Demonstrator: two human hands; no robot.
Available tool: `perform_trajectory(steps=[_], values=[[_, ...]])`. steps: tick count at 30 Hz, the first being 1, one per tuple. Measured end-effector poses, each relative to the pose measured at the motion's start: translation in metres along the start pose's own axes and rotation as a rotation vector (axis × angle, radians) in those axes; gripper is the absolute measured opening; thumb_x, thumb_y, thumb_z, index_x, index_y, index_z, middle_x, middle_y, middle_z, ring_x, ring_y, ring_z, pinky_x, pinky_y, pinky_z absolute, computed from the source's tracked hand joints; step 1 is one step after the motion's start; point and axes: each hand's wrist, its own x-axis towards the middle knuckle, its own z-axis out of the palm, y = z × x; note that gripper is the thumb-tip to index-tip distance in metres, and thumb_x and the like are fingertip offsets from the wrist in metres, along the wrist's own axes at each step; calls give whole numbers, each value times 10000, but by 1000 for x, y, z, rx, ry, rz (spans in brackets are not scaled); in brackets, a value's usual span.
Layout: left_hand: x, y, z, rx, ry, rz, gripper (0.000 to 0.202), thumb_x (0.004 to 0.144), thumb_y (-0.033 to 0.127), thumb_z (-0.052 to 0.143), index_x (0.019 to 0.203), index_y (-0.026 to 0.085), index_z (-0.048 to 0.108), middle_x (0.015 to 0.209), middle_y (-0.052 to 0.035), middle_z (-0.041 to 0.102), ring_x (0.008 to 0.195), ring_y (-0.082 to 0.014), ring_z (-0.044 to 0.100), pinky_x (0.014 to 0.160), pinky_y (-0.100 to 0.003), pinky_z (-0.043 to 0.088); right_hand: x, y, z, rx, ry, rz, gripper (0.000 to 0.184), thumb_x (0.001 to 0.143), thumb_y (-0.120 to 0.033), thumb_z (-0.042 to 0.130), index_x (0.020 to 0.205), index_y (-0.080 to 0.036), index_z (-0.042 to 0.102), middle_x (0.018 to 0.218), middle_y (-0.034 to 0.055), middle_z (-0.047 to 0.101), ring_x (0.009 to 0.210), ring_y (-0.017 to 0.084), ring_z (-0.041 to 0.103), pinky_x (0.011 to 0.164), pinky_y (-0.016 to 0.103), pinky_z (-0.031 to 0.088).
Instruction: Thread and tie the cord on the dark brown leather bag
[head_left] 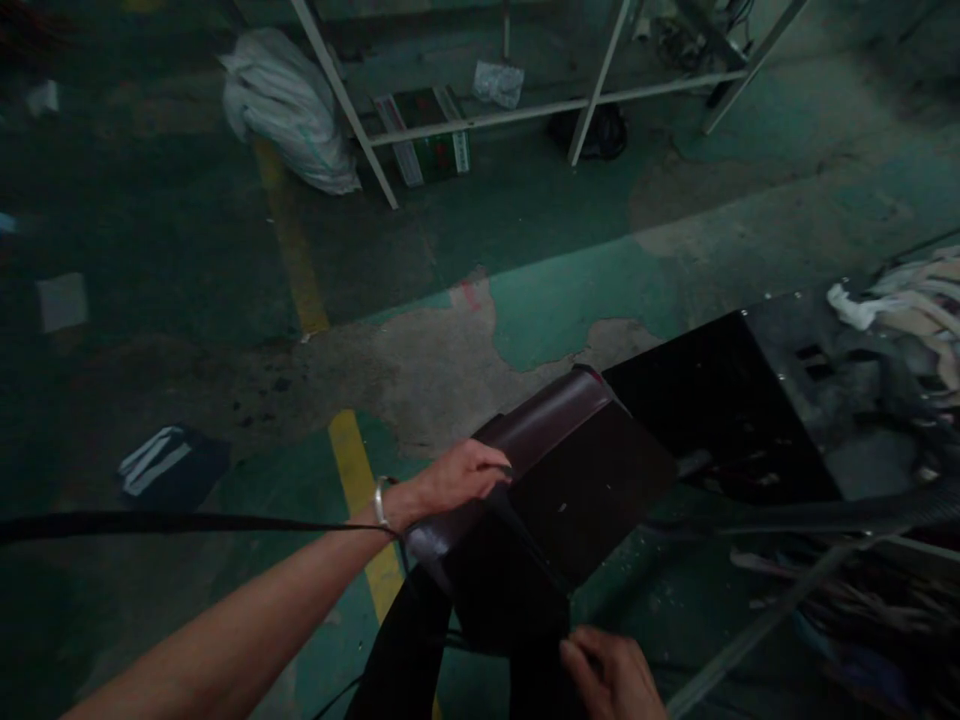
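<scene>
Green floor beneath, and the boxy maroon case, long axis eight-to-two, lies four o'clock from the nearer left hand, fingers clasping its edge; right hand curls at five, grip unclear.

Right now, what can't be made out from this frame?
Head view: the underside of the left hand, so its exact grip on the dark boxy item; the hand itself covers it.
Head view: the rest of the right hand; cut off by the bottom edge.
Head view: any print on the green carton; too small.
Head view: the full extent of the beige pile; cut off by the right edge.
</scene>
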Motion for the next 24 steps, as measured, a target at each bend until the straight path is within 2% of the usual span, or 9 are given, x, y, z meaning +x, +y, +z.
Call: perform_trajectory(steps=[2, 4, 7, 11, 14, 16, 20, 24], values=[[1, 2, 29, 231, -65, 34, 250, 891, 214, 514, 735, 157, 701, 624, 6, 615, 589, -100, 531, 577, -207, 359, 19, -18, -2, 93, 21, -33, 470, 990, -511, 392, 676, -210, 571, 658, 12, 580, 657, 153, 553, 622, 281, 367], [3, -4, 50, 358, -50, 36, 248, 905, 191, 510, 796, 169, 731, 711, -13, 686, 680, -124, 605, 657, -219, 407, 41, -36, -1, 218, 51, -69, 406, 956, -439, 410, 692, -185, 583, 665, 11, 565, 667, 142, 530, 630, 273, 326], [4, -17, 64, 405, -54, 36, 245, 923, 196, 510, 894, 178, 753, 869, -47, 741, 839, -175, 671, 788, -253, 469, 72, -56, 4, 191, 67, -57, 331, 920, -356, 463, 667, -169, 567, 642, 1, 526, 652, 132, 500, 643, 279, 281], [0, -25, 66, 467, -100, 51, 298, 892, 133, 487, 1037, 178, 743, 1010, -89, 729, 989, -226, 681, 927, -318, 508, 95, -61, 14, 177, 90, -18, 283, 934, -276, 466, 732, -162, 629, 699, 16, 578, 703, 142, 526, 668, 277, 285], [-6, -25, 62, 456, -134, 86, 472, 826, 45, 472, 1231, 177, 675, 1224, -103, 696, 1199, -235, 624, 1084, -356, 462, 101, -59, 18, 187, 106, -15, 265, 933, -234, 456, 745, -163, 629, 699, 13, 577, 703, 142, 529, 666, 275, 288], [-8, -26, 57, 427, -156, 121, 564, 790, 4, 459, 1305, 161, 626, 1280, -109, 671, 1235, -222, 603, 1096, -345, 460, 102, -57, 19, 192, 105, -23, 257, 926, -232, 465, 733, -166, 622, 675, 4, 560, 688, 140, 521, 660, 272, 291], [-6, -31, 47, 355, -180, 180, 570, 694, -46, 456, 1215, 88, 646, 1109, -112, 690, 991, -168, 680, 896, -247, 536, 103, -56, 20, 219, 105, -38, 261, 925, -259, 475, 730, -178, 628, 658, -7, 558, 674, 135, 536, 650, 255, 318], [-4, -36, 45, 341, -116, 204, 457, 652, -62, 414, 948, 124, 709, 1012, -81, 698, 953, -152, 684, 879, -232, 519, 103, -55, 22, 248, 96, -34, 240, 924, -262, 464, 760, -189, 623, 623, -20, 558, 592, 126, 533, 597, 240, 334]])
